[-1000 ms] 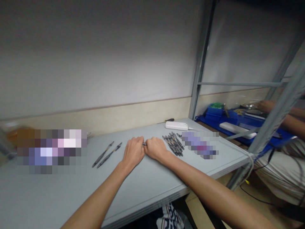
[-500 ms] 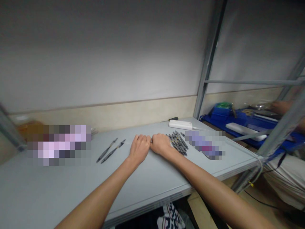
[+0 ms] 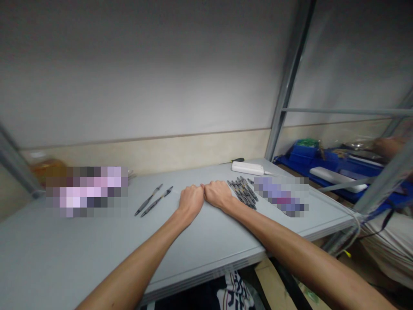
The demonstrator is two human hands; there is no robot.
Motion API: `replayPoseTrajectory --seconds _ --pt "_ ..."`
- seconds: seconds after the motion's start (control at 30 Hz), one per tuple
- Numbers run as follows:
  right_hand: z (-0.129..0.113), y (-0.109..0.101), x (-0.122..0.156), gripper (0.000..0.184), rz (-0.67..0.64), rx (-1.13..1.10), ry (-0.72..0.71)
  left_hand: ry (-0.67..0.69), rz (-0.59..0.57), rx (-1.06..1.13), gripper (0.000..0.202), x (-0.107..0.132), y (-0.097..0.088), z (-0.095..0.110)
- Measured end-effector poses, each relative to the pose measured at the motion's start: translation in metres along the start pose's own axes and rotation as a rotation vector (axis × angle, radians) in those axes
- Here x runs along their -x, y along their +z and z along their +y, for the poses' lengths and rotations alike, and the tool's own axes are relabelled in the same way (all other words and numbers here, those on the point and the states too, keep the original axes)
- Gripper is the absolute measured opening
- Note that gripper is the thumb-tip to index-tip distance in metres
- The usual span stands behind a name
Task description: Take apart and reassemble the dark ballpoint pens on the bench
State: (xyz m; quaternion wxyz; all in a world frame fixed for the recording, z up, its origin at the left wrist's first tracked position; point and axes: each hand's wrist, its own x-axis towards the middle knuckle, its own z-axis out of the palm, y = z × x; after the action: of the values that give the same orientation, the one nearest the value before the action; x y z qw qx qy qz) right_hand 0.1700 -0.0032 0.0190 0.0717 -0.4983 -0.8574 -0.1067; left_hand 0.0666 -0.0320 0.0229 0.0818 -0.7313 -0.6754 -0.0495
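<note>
My left hand (image 3: 191, 200) and my right hand (image 3: 219, 193) are closed and meet knuckle to knuckle above the grey table (image 3: 206, 245). Both grip what looks like a pen (image 3: 204, 192); only a small shiny bit shows between the fists, and the fingers hide the rest. To the left of my left hand, two dark pens (image 3: 157, 201) lie side by side on a slant. Close by my right hand, on its right, several dark pens (image 3: 243, 192) lie in a tight group.
Behind the pens are a white power strip (image 3: 247, 168) and a screwdriver (image 3: 238, 160). Blurred-out items lie left (image 3: 90, 189) and right (image 3: 280, 196). A metal post (image 3: 284, 99) rises at the back right. Beyond it, a person's hand (image 3: 390, 146) is above a blue surface (image 3: 290, 163).
The view has shifted slightly, so the table items appear a little further right. My fists remain together, with the left turned slightly and less of the shiny bit showing between them.
</note>
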Motion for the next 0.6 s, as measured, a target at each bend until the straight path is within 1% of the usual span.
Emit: replayPoseTrajectory --seconds 0.13,0.2,0.33,0.4,0.43,0.47,0.53,0.57,0.6 --pt "0.003 -0.003 0.001 0.050 -0.032 0.042 -0.072 -0.049 -0.034 0.125 0.027 0.002 0.004 0.001" --pt "0.006 -0.005 0.000 0.049 -0.036 0.064 -0.108 -0.058 -0.063 0.196 0.025 0.001 0.007 0.000" --pt "0.013 -0.011 -0.002 0.049 0.009 0.109 -0.193 -0.039 -0.114 0.339 0.023 -0.004 0.009 0.000" --pt "0.018 -0.013 -0.002 0.049 0.040 0.135 -0.247 -0.002 -0.133 0.481 0.019 -0.007 0.006 0.000" --pt "0.020 -0.013 -0.002 0.049 0.057 0.145 -0.274 0.018 -0.191 0.566 0.018 -0.008 0.003 -0.001" --pt "0.021 -0.014 -0.001 0.050 0.074 0.153 -0.300 0.042 -0.276 0.651 0.016 -0.009 0.000 -0.002" --pt "0.021 -0.015 0.000 0.051 0.106 0.156 -0.323 0.078 -0.544 0.746 0.012 -0.011 -0.007 -0.004" --pt "0.020 -0.015 0.001 0.050 0.112 0.150 -0.303 0.109 -0.593 0.760 0.011 -0.013 -0.011 -0.006" --pt "0.019 -0.016 0.001 0.049 0.105 0.139 -0.263 0.144 -0.549 0.741 0.010 -0.013 -0.014 -0.008"
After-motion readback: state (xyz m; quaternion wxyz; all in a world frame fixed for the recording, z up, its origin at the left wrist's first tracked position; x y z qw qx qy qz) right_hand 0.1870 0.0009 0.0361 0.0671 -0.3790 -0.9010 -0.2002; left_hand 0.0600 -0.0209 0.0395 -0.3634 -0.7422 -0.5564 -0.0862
